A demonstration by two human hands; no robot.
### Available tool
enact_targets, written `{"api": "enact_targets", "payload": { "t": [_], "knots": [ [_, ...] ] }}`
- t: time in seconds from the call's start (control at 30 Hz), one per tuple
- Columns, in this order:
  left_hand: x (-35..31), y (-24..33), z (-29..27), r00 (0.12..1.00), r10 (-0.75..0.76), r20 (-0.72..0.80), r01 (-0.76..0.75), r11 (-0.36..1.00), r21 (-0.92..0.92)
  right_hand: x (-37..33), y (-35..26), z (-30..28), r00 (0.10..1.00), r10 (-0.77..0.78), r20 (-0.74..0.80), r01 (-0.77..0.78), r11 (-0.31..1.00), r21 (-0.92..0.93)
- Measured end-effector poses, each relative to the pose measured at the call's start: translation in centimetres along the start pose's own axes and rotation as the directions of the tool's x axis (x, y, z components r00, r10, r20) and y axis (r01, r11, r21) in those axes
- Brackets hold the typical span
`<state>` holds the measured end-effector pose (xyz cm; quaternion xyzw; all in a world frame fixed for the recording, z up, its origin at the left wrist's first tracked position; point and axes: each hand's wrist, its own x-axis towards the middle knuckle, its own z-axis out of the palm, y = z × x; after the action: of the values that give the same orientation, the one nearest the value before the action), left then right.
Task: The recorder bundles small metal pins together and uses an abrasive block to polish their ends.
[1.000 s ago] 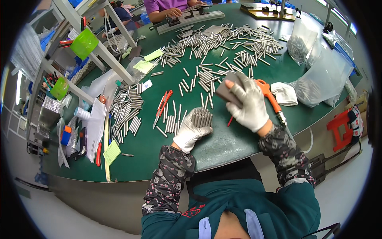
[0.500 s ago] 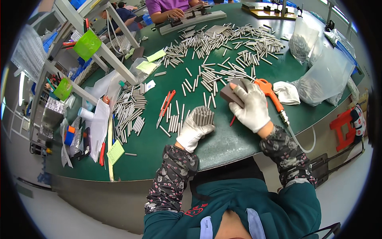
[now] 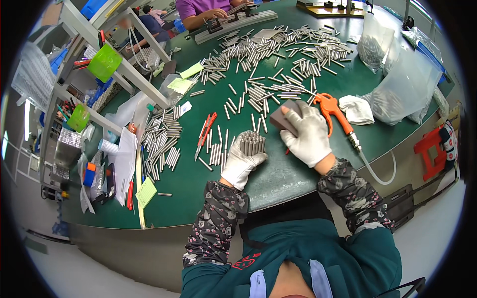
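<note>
Gloved in white, my left hand [image 3: 239, 164] is wrapped round a bundle of short metal pins [image 3: 253, 144], their ends pointing up. My right hand [image 3: 310, 136], in a white glove with the fingertips bare, grips a brown block [image 3: 284, 120] that looks like a sanding block. The block is held to the right of the bundle and apart from it. Just beyond my right hand lies an orange air blow gun [image 3: 338, 116] with a clear hose. Left of my left hand are a row of loose pins [image 3: 216, 154] and a red-handled cutter knife [image 3: 205, 134].
Many loose metal pins [image 3: 258, 54] spread over the far green table [image 3: 174, 206]. Another pile [image 3: 161, 136] lies at left beside papers and a shelf frame. Plastic bags of pins [image 3: 405, 92] and a white cloth [image 3: 357, 110] stand at right. Across the table, a person's hand [image 3: 217, 14] rests near a metal fixture.
My right hand and the block have shifted slightly left, closer to the pin bundle. My left hand still grips the bundle. The whole view has tilted a little.
</note>
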<state>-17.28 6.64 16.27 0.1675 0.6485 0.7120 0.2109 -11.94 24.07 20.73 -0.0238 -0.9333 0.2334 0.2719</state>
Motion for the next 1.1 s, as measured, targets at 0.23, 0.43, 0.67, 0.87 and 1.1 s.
{"api": "enact_targets", "payload": {
  "t": [0.23,0.43,0.67,0.87,1.1],
  "knots": [
    [-0.3,0.4,0.4,0.999,-0.015,-0.046,0.013,0.999,-0.046,-0.4,0.4,-0.3,0.991,-0.136,0.006,0.136,0.989,-0.055],
    [-0.4,0.8,0.6,0.999,-0.001,-0.034,0.0,1.0,-0.024,1.6,5.4,-4.1,0.975,0.086,-0.206,-0.165,0.898,-0.407],
    [-0.1,1.0,0.9,1.0,-0.005,-0.014,0.004,1.0,-0.021,1.9,11.4,-4.8,0.904,0.372,-0.211,-0.427,0.751,-0.503],
    [-0.4,0.8,0.3,0.999,-0.003,-0.034,0.004,1.0,0.026,0.6,2.5,-4.4,0.973,-0.1,-0.209,0.025,0.942,-0.335],
    [-0.2,-0.5,0.5,0.994,0.099,0.043,-0.089,0.978,-0.187,-0.7,-0.9,1.9,0.916,-0.148,0.374,-0.069,0.859,0.508]
  ]
}}
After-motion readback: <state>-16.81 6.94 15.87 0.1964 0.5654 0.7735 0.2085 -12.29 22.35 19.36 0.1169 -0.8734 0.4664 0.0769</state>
